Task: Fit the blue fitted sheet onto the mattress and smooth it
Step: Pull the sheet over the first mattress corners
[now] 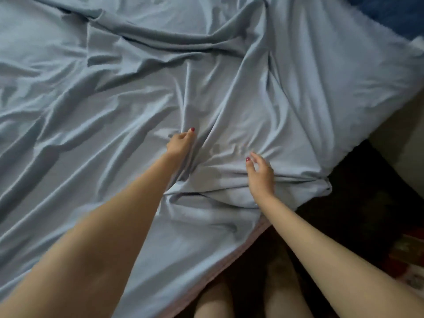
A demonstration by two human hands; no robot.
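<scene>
My left hand (180,143): fingers curled, gripping a fold of the blue sheet (114,99); my right hand (260,173): fingers relaxed, spread, resting on bunched sheet near the mattress (238,251) edge.

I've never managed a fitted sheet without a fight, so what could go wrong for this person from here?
The blue sheet lies in deep folds, so smoothing only near the edge may leave them in. The left hand pinches a ridge of cloth; pulling there could drag fresh creases across. By the right hand the cloth is bunched at the mattress edge, so it might slip back off.
</scene>
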